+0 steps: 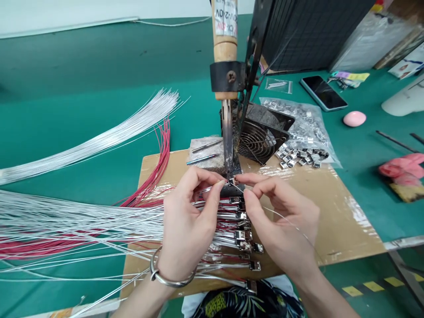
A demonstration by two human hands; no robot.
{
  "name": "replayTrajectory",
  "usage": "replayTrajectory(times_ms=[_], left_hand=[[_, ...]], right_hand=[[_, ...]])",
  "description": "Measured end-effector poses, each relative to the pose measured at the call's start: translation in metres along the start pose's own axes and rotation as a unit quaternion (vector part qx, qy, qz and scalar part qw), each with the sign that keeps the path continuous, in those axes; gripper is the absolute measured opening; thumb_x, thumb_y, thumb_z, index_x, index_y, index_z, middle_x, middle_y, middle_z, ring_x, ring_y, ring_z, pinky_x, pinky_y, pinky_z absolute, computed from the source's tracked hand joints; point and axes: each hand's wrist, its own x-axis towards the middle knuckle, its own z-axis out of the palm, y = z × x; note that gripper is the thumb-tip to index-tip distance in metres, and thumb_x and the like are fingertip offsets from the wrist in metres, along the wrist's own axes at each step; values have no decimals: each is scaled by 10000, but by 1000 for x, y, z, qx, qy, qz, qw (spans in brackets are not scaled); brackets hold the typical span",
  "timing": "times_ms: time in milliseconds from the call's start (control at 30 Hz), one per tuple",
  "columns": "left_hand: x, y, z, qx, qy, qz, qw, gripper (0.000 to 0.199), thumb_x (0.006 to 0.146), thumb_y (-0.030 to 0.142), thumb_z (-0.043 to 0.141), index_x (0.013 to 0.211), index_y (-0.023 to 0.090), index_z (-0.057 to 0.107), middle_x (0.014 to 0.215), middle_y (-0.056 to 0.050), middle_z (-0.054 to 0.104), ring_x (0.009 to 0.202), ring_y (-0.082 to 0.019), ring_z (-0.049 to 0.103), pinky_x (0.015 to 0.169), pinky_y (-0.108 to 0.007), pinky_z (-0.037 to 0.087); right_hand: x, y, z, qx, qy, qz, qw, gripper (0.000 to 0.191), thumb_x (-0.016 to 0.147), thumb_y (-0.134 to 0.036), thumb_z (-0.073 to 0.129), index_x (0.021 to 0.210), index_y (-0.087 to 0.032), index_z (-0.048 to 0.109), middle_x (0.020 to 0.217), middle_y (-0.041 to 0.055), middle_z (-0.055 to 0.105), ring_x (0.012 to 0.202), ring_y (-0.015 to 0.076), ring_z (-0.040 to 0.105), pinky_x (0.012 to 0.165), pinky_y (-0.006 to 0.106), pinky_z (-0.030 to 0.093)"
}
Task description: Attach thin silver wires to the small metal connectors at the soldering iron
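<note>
A soldering iron [228,132] is clamped upright, its tip pointing down at a small metal connector [233,181]. My left hand [192,221] is closed in a pinch on a thin white wire just left of that tip. From the right, my right hand [281,216] pinches a thin solder wire [281,215], which trails back over the hand; its index fingertip is at the connector. Below my fingers lie several connectors [241,235] with white wires [132,221] and red wires [145,190] running left. The exact joint under the tip is too small to make out.
Behind the iron stands a black fan [261,137]. A plastic bag of metal connectors [298,119] lies to its right, with a phone [323,92] and a pink egg-shaped item [354,118] beyond. Another white wire bundle [109,137] lies left. Cardboard [318,212] covers the table's front.
</note>
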Motion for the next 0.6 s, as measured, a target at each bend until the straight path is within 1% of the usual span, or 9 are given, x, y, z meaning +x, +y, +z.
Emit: replayTrajectory(times_ms=[167, 267, 333, 400, 433, 467, 533, 567, 600], left_hand=[[-7, -7, -3, 23, -18, -1, 1000, 94, 949, 139, 668, 898, 214, 643, 906, 12, 722, 864, -152, 686, 768, -268, 529], [-11, -10, -6, 101, -37, 19, 994, 77, 957, 163, 664, 904, 216, 646, 897, 7, 725, 835, -166, 685, 772, -297, 527], [-21, -8, -12, 176, -16, 78, 981, 53, 956, 161, 660, 965, 214, 657, 1003, -30, 736, 966, -207, 693, 882, -345, 530], [-44, -6, -21, 233, 33, 162, 958, 171, 932, 137, 673, 1086, 209, 654, 1172, -83, 716, 1154, -256, 653, 1033, -407, 492], [-61, -7, -27, 243, 44, 196, 949, 257, 910, 112, 684, 1142, 216, 645, 1217, -92, 706, 1178, -262, 644, 1066, -417, 479], [-81, -12, -33, 243, 4, 212, 946, 344, 889, 92, 691, 1199, 231, 635, 1210, -84, 714, 1143, -250, 664, 1040, -387, 502], [-127, -31, -42, 202, -196, 216, 935, 371, 904, 67, 608, 1203, 284, 640, 1064, -24, 763, 962, -190, 726, 896, -277, 567], [-150, -45, -44, 183, -325, 174, 911, 325, 910, 73, 575, 1116, 302, 678, 978, 2, 772, 852, -169, 737, 794, -238, 581], [-172, -60, -44, 199, -417, 84, 883, 282, 908, 89, 568, 1037, 298, 708, 955, -1, 773, 802, -169, 742, 698, -220, 579]], right_hand=[[-7, 6, -2, 1, -9, 2, 1000, 161, 879, -102, 684, 782, -217, 626, 1062, 10, 789, 1002, 171, 755, 907, 297, 558], [-15, 10, -3, 4, -20, 14, 1000, 161, 876, -124, 681, 760, -212, 615, 1034, 23, 792, 1005, 185, 754, 905, 312, 561], [-20, 14, -6, 2, -30, 31, 999, 168, 878, -142, 675, 740, -209, 606, 1021, 37, 793, 994, 198, 754, 891, 331, 565], [-23, 19, -12, 1, -20, 39, 999, 165, 878, -166, 677, 732, -208, 611, 1012, 47, 797, 958, 207, 756, 854, 340, 569], [-24, 22, -17, 0, -3, 36, 999, 159, 875, -177, 681, 732, -208, 617, 1002, 51, 798, 944, 210, 756, 840, 341, 567], [-24, 26, -24, -1, 19, 31, 999, 152, 869, -188, 689, 733, -208, 624, 989, 53, 799, 940, 212, 753, 841, 342, 563], [-23, 37, -39, -4, 68, 22, 997, 142, 858, -202, 701, 736, -207, 630, 954, 54, 793, 961, 217, 744, 879, 349, 546], [-22, 44, -47, -4, 89, 21, 996, 146, 856, -209, 704, 732, -205, 627, 930, 52, 787, 961, 215, 740, 897, 351, 537], [-20, 51, -54, -2, 107, 23, 994, 154, 860, -220, 700, 731, -203, 618, 908, 51, 781, 943, 212, 739, 892, 348, 536]])
